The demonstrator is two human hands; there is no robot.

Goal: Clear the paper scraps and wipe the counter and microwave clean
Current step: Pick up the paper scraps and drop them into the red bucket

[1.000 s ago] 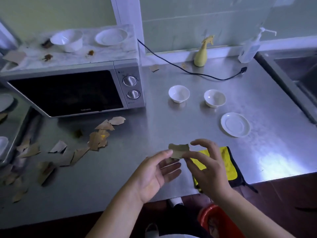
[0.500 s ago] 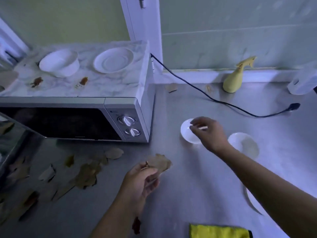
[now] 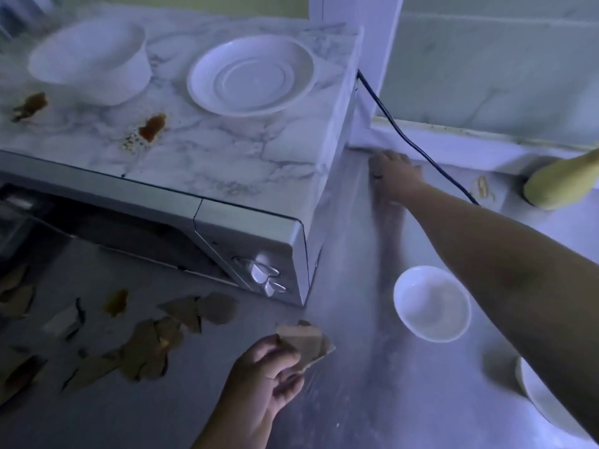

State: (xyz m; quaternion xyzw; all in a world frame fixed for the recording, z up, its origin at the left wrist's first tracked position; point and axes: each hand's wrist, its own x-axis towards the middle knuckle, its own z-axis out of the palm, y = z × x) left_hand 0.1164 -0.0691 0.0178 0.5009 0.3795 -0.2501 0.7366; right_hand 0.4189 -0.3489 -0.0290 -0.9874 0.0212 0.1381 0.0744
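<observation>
Several brown paper scraps (image 3: 146, 348) lie loose on the steel counter (image 3: 372, 384) in front of the microwave (image 3: 227, 222), bunched at the lower left. One more scrap (image 3: 483, 187) sits at the back by the wall, just beside the black cord (image 3: 418, 150) and near the yellow bottle (image 3: 564, 183).

Left hand (image 3: 265, 367): closed on a small bundle of collected scraps (image 3: 306, 341), held just above the counter near the microwave's front corner.

Right hand (image 3: 393, 175): stretched to the back of the counter, in the gap beside the microwave's right wall, fingers pressed down at the wall edge. Whether it has anything pinched cannot be told; the fingertips are blurred and partly turned away.

Judgement: the scrap-clearing step is in hand, and early. Wiping has not begun; brown stains (image 3: 152, 128) remain on the microwave's marbled top beside the plate (image 3: 251, 76) and large bowl (image 3: 90, 59).

Next move, as judged: draw the right hand back without snagging the cord or knocking the small bowl (image 3: 432, 303) under the forearm, then pass any catch to the left-hand bundle. The back scrap and the left-hand pile remain to collect.
</observation>
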